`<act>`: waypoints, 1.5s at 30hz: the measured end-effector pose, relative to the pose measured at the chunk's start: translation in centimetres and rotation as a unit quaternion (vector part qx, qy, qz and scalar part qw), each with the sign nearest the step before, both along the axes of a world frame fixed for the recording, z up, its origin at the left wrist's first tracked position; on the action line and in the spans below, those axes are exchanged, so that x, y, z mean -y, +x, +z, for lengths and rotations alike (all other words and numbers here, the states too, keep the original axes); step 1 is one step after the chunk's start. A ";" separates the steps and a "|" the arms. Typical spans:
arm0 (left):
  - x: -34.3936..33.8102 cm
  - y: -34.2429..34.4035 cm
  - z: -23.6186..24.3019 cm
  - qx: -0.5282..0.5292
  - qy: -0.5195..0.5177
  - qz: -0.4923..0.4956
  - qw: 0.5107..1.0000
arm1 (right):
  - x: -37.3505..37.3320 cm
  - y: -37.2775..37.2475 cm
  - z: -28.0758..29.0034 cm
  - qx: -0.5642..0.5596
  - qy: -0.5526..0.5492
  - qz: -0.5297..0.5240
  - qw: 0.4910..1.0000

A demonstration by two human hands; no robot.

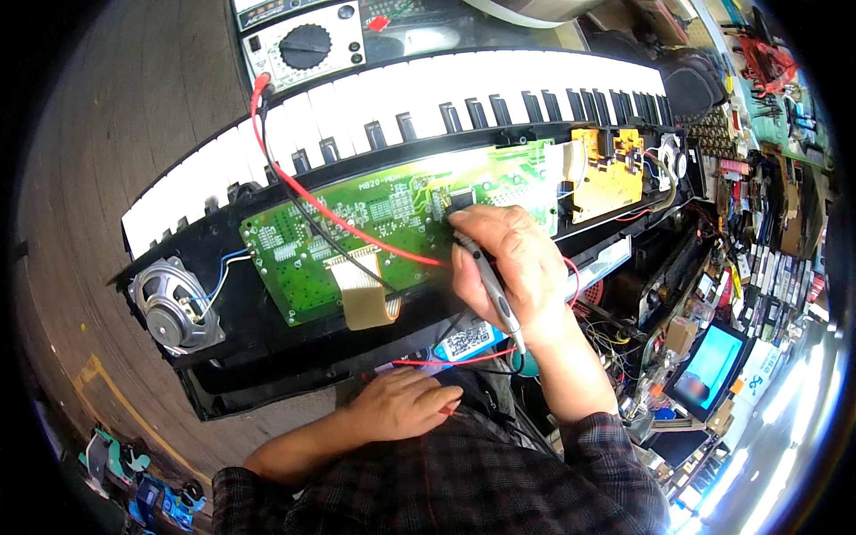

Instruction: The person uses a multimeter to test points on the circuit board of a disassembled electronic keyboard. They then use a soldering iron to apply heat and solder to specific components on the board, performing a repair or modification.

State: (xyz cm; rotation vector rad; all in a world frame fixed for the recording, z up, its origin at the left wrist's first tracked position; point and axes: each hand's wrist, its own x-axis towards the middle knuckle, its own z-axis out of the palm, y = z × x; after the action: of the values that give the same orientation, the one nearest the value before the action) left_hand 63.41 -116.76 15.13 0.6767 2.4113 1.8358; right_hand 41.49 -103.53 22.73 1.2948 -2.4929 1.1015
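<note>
My right hand grips a grey pen-like probe over the green circuit board, its fingertips beside a black chip; the tip is hidden. My left hand is curled below the opened keyboard's black case, with a small red item mostly hidden in its fingers. A multimeter has red and black leads crossing the board. The board has a ribbon cable. A speaker sits at the left, a yellow board at the right, along the white keys.
A wooden surface lies at the left, with teal and blue objects at lower left. Cluttered parts, boxes and stacked items fill the right, around a small lit screen. A blue label shows below the board.
</note>
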 end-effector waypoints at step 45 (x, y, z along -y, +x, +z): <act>-0.7 0.4 -0.8 -0.009 -0.050 0.051 0.997 | -0.1 -0.4 -0.5 0.026 -0.019 0.010 0.999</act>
State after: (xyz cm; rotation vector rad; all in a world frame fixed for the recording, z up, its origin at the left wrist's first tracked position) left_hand 63.76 -116.05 14.31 0.5747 2.5735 1.7373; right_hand 41.10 -103.45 22.23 1.3000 -2.4891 1.1962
